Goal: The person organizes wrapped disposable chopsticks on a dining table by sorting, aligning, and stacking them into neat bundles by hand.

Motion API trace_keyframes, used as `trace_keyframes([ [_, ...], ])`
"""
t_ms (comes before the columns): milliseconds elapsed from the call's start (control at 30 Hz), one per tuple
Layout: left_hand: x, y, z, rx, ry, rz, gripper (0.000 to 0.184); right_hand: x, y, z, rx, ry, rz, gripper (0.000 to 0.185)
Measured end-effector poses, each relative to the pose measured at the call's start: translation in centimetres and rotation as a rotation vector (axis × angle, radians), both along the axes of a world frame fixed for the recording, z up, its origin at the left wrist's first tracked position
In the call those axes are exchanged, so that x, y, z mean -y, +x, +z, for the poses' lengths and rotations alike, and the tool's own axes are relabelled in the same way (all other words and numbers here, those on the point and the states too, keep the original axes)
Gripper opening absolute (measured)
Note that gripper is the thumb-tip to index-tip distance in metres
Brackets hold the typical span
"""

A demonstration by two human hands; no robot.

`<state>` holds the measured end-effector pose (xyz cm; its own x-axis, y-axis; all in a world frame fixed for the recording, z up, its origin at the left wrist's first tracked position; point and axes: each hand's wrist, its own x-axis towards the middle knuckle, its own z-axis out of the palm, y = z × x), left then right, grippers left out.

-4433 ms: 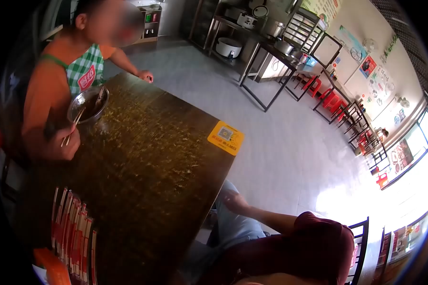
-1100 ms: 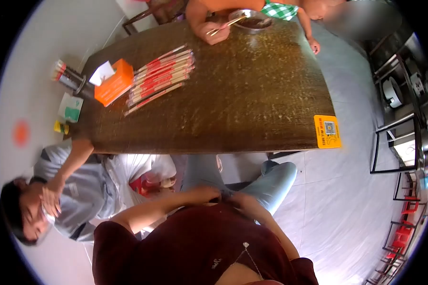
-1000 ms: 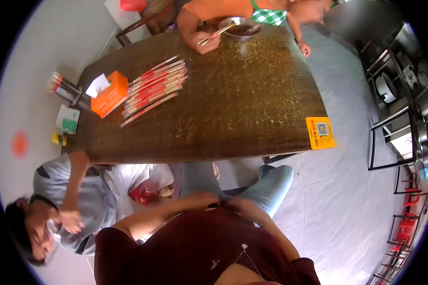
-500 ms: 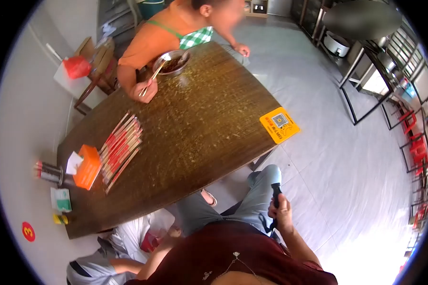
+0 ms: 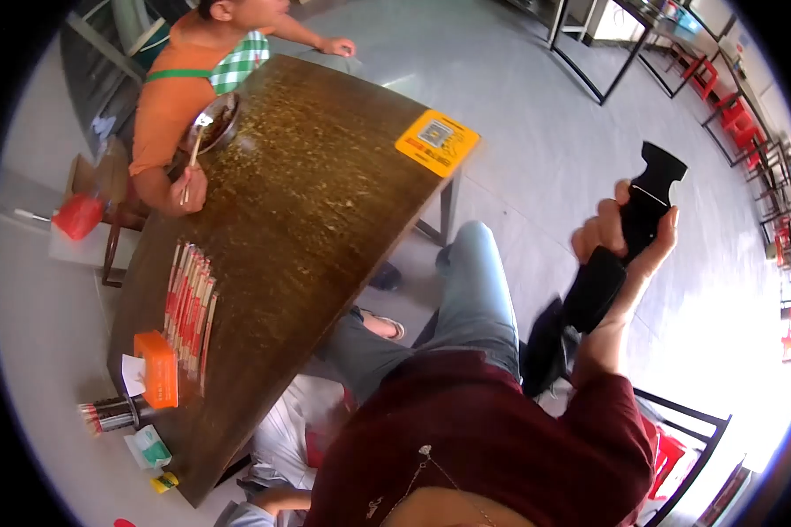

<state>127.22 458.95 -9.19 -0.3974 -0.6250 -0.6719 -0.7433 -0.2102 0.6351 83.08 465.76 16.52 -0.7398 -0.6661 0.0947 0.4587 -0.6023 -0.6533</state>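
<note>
My right hand [image 5: 620, 224] is closed around a black strap buckle [image 5: 650, 198], held up to the right of my lap above the floor. Its flat, notched plastic end points upward past my fingers. A wide black strap [image 5: 593, 294] hangs from it, folding down beside my thigh. I do not see my left hand. To my left stands the brown wooden table [image 5: 281, 263], and nearest on it, at its right corner, is a yellow QR-code card [image 5: 438, 142].
Across the table a person in orange [image 5: 180, 97] holds chopsticks [image 5: 193, 158] over a metal bowl [image 5: 222, 119]. Paper-wrapped chopsticks [image 5: 189, 303] lie beside an orange tissue box [image 5: 156, 369]. Another seated person's grey-white clothing [image 5: 286, 430] shows at lower left. A black metal frame [image 5: 690, 430] stands behind my right arm.
My right hand has risen and moved outward with the buckle, away from my thigh. The view has turned right, and my left forearm has left the picture. The other person still holds the chopsticks.
</note>
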Motion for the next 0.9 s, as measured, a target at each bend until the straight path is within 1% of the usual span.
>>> trace_keyframes([
  [67, 2.3, -2.3, -1.0, -0.117, -0.076, -0.048, 0.034, 0.7, 2.2, -0.6, -0.029, -0.097, 0.183, 0.058],
  [100, 3.1, -3.7, -1.9, -0.21, -0.153, -0.059, 0.034, 0.9, 3.4, -0.8, 0.033, -0.043, 0.324, 0.064],
  [133, 0.5, -5.2, -3.3, -0.415, -0.523, 0.015, 0.036, 1.2, 4.7, -1.0, 0.097, 0.005, 0.463, 0.069],
  [167, 1.5, -9.1, 0.1, -0.439, -0.271, 0.08, 0.04, 1.3, 6.2, -1.9, 0.019, 0.087, 0.536, 0.073],
  [200, 2.6, -13.1, 3.5, -0.434, -0.033, 0.165, 0.045, 1.2, 7.7, -2.0, -0.039, 0.123, 0.63, 0.071],
  [233, 3.2, -15.9, 4.7, -0.519, 0.181, 0.225, 0.044, 1.1, 8.7, -3.5, 0.011, 0.001, 0.778, 0.061],
  [267, 3.3, -17.7, 4.7, -0.649, 0.358, 0.273, 0.044, 1.0, 10.1, -4.9, 0.143, -0.082, 0.903, 0.05],
  [333, 2.6, -19.7, 4.6, -0.852, 0.651, 0.393, 0.043, 0.4, 11.4, -5.7, 0.119, -0.134, 1.022, 0.038],
  [367, 1.9, -20.3, 4.4, -0.931, 0.764, 0.469, 0.042, -0.1, 11.9, -6.0, 0.116, -0.133, 1.087, 0.036],
  [400, 1.4, -20.7, 4.2, -0.97, 0.823, 0.534, 0.042, -0.4, 12.4, -6.2, 0.107, -0.136, 1.153, 0.033],
  [433, 0.9, -21.0, 4.1, -1.008, 0.888, 0.611, 0.042, -0.6, 13.4, -7.1, 0.087, -0.139, 1.201, 0.05],
  [467, 0.4, -20.9, 4.1, -1.006, 0.896, 0.667, 0.041, -0.8, 13.9, -7.7, 0.133, -0.086, 1.268, 0.043],
  [500, 0.1, -21.1, 3.8, -1.005, 0.922, 0.716, 0.041, -1.1, 15.2, -8.1, 0.098, -0.073, 1.306, 0.04],
  [567, -0.6, -20.7, 3.9, -0.994, 0.935, 0.81, 0.04, -2.0, 17.8, -8.2, 0.128, -0.052, 1.487, 0.033],
  [600, -1.2, -20.0, 3.7, -0.953, 0.9, 0.846, 0.04, -2.4, 18.8, -7.9, 0.194, -0.043, 1.631, 0.03],
  [667, -1.4, -18.2, 2.5, -0.841, 0.762, 0.886, 0.039, -2.9, 23.0, -8.7, -0.019, -0.235, 1.498, 0.031],
  [700, -1.5, -16.6, 1.5, -0.745, 0.653, 0.878, 0.039, -2.8, 22.1, -6.9, 0.078, -0.191, 1.642, 0.033],
  [767, -0.7, -12.5, -2.4, -0.453, 0.405, 0.746, 0.04, -2.8, 23.0, -7.1, -0.06, -0.247, 1.679, 0.034],
  [800, -0.6, -11.8, -2.4, -0.305, 0.364, 0.612, 0.04, -2.6, 23.3, -7.1, -0.13, -0.278, 1.702, 0.035],
  [833, -0.3, -11.3, -2.4, -0.161, 0.321, 0.476, 0.041, -1.6, 23.0, -8.0, -0.392, -0.414, 1.593, 0.04],
  [867, -0.3, -10.2, -3.0, -0.134, 0.284, 0.327, 0.042, -0.5, 23.2, -9.7, -0.742, -0.586, 1.171, 0.04],
  [900, -0.3, -9.1, -3.5, -0.11, 0.237, 0.179, 0.043, 0.9, 22.4, -11.9, -0.927, -0.611, 1.123, 0.034],
])
